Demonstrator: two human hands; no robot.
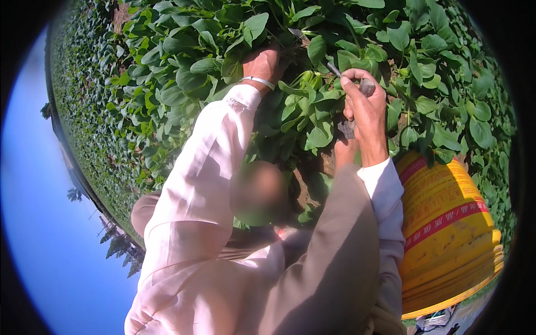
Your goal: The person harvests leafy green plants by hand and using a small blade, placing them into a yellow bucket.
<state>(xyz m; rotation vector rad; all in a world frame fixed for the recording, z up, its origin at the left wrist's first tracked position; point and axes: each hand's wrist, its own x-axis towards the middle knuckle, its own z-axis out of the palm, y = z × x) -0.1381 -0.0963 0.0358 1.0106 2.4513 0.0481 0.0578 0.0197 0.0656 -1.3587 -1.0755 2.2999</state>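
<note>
My left hand (263,64), with a pale bracelet (258,82) at its wrist, reaches down among green leafy vegetables (192,78). Leaves and shade cover its fingers, so what they touch does not show. To its right, my right hand (365,109) is closed round a hand tool with a thin dark metal shaft (334,69). The shaft points up and left into the leaves, where its far end is hard to make out. A clump of broad-leaved greens (307,109) stands between the two hands.
A yellow bucket (446,206) with red printed bands lies tilted at the right, near my right forearm. My bent leg in brown trousers (329,245) rises in the lower middle. Rows of crop (100,106) stretch away at the left. Bare soil (303,190) shows below the clump.
</note>
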